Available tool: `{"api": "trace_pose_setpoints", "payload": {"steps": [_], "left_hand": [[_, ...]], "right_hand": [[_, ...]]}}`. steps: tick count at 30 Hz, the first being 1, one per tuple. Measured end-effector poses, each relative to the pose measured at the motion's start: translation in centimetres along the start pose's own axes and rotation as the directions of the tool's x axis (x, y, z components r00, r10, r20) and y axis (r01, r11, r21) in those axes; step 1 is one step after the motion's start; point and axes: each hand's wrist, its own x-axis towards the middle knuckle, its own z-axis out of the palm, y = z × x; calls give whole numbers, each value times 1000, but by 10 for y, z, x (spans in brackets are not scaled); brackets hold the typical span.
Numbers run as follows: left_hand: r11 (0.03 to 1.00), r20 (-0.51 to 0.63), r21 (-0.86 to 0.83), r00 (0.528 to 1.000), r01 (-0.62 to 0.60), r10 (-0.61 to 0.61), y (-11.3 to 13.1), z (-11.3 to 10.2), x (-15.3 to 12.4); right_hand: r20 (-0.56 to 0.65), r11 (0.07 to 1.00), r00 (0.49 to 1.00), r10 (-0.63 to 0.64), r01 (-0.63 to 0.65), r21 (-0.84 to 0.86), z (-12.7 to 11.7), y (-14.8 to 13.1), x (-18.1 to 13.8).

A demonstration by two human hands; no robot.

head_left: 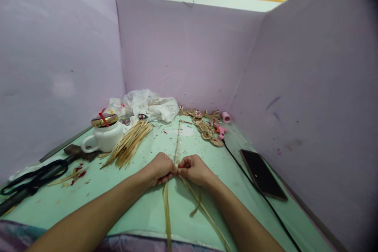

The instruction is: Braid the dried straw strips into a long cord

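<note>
head view: both hands meet low in the middle of the pale green table (141,189), fingertips almost together on a thin braided straw cord (178,138). the left hand (162,168) is curled with its fingers closed around the cord; the right hand (195,170) pinches it between thumb and forefinger. the cord runs away from them over the tabletop, then bends right toward the coiled straw pieces (206,130); whether it joins them, i cannot tell.

below the grip, a flat straw strand (167,212) hangs over the near edge, and a longer straw length (206,208) slants down right, a short stub sticking out near it. if either pinch slackened, the newest crossings could loosen, since only the fingertips seem to hold them. dry straw may split if bent sharply, and the stub could catch. a tug might drag the far coils toward the pink glue gun (222,130); its black cable (251,183) passes near the right forearm, so an elbow could snag it.
</note>
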Motion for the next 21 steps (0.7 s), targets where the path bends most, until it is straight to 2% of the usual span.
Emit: {"api": "trace_pose_setpoints", "payload": {"steps": [3,6,9,12,15,17,19,21], "left_hand": [[998,-61,39,997,-40,43,0,2,0],[999,-58,30,997,-44,46,1,4,0],[1000,-50,6,999,-10,10,0,4,0],[999,-30,-37,1000,-3,2,-2,2,1],[992,17,-105,997,-71,73,-3,-1,0],[980,61,-164,991,-111,123,-2,-3,-1],[967,114,-220,981,-129,157,-1,-5,-1],[960,149,-249,975,-125,166,1,-6,-2]], "right_hand": [[-152,944,983,-107,53,-325,1,-2,-5],[-165,912,981,-99,23,-408,0,-8,-11],[-68,924,995,-70,39,-380,2,-11,-16],[25,915,990,-140,139,-380,7,-12,-20],[83,908,972,-221,236,-346,9,-12,-22],[139,930,967,-213,244,-276,5,-13,-21],[107,969,980,-169,185,-161,-1,-16,-18],[-68,996,994,-85,86,8,-7,-19,-14]]}}
